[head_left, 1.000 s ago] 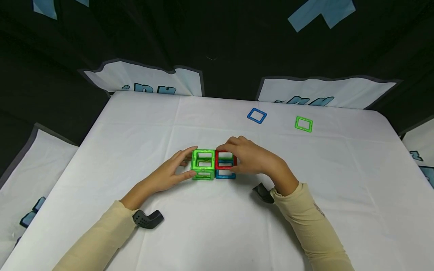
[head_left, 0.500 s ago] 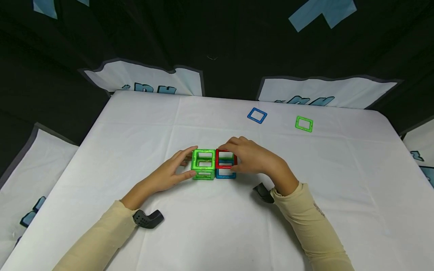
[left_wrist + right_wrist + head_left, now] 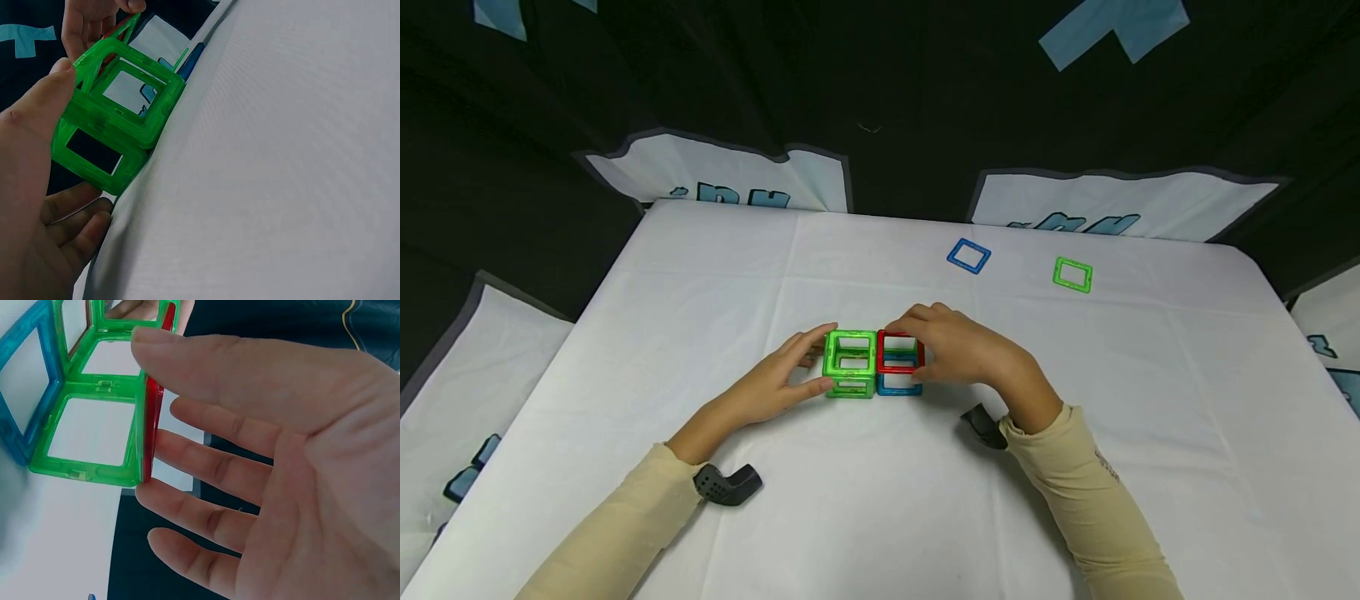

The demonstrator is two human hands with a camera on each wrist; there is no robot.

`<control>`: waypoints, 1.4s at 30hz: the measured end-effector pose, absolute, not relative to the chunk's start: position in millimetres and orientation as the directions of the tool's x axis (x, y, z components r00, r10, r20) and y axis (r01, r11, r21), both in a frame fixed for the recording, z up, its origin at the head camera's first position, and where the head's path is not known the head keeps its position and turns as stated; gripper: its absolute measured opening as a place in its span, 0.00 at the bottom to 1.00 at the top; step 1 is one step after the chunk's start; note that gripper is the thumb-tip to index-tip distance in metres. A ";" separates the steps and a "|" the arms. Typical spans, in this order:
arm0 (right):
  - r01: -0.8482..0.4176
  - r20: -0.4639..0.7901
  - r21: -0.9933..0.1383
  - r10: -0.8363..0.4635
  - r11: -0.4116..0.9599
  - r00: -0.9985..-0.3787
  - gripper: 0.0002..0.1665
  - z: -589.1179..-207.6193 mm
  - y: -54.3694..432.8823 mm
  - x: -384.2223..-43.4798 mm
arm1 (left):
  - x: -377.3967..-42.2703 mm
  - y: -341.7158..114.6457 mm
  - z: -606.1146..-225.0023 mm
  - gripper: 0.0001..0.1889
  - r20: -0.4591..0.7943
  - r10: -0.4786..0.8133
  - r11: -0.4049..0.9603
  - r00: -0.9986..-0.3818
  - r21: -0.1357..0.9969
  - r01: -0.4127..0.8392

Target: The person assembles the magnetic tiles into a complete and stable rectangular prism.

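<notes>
A small structure of square magnetic tiles stands mid-table. Its left part is a green cube [image 3: 850,373]; joined at its right are a red tile [image 3: 901,369] on top and a blue tile [image 3: 898,391] low down. My left hand [image 3: 767,385] spans the green cube from the left, thumb at the near corner and index finger at the far one. My right hand [image 3: 962,346] pinches the red tile between thumb and fingers. In the right wrist view the red tile [image 3: 154,419] lies along the edges of green tiles [image 3: 100,384], fingertips against it.
Farther back on the white-clothed table [image 3: 865,500] lie a loose blue square tile [image 3: 955,260] and a loose green one [image 3: 1071,287]. Black wrist devices sit below the left hand [image 3: 727,486] and the right hand [image 3: 982,427]. Dark curtain material [image 3: 910,108] hangs beyond the table.
My right hand shifts very slightly to the right at the red tile. The left hand and the tile structure hold nearly the same position.
</notes>
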State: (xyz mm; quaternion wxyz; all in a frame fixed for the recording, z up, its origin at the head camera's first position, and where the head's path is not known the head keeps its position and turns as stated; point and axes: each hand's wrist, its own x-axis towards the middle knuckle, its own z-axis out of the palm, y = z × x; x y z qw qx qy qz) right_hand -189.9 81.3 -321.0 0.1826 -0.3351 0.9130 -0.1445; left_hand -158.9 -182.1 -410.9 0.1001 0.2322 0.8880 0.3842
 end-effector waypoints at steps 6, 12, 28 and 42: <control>-0.522 -0.249 -0.416 -0.646 0.744 -0.722 0.35 -319.3 88.0 -195.9 | -158.2 -182.4 -409.6 0.37 -0.005 0.487 0.597 -0.874 0.732 0.329; -0.453 -0.264 -0.491 -0.623 0.744 -0.736 0.35 -322.1 101.6 -209.6 | -157.2 -182.0 -407.9 0.38 0.004 0.494 0.597 -0.869 0.725 0.343; -0.175 -0.232 -0.506 -0.329 0.845 -0.915 0.35 -361.3 142.3 -295.3 | -156.6 -181.2 -409.3 0.38 0.020 0.499 0.588 -0.866 0.726 0.356; -0.108 -0.315 -0.351 -0.226 0.930 -0.922 0.45 -378.2 140.5 -321.9 | -155.6 -183.8 -408.8 0.38 0.016 0.497 0.593 -0.868 0.723 0.353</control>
